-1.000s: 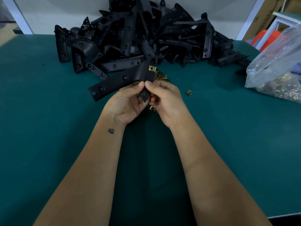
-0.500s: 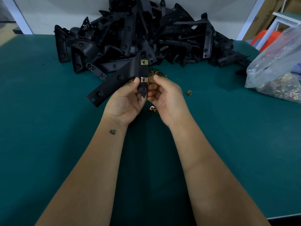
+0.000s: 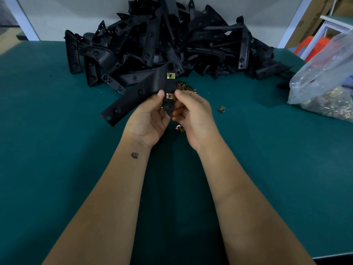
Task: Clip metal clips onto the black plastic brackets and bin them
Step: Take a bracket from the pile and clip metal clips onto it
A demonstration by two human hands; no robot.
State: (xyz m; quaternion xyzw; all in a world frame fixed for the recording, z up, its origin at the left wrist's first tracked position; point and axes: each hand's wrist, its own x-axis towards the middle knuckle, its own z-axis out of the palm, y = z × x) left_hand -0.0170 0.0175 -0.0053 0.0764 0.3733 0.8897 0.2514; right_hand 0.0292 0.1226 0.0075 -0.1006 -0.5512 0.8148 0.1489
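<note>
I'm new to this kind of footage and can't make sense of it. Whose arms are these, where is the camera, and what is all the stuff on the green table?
There is no machine here: a person wears a camera on the head, looking down at their own arms. The left hand and right hand together hold one black plastic bracket. It carries one brass-coloured metal clip near its upper end, and the fingertips pinch a second clip lower down. Behind lies a pile of brackets on the green table. Loose clips sit just past the hands, and a plastic bag holding more stands at the right.
</note>
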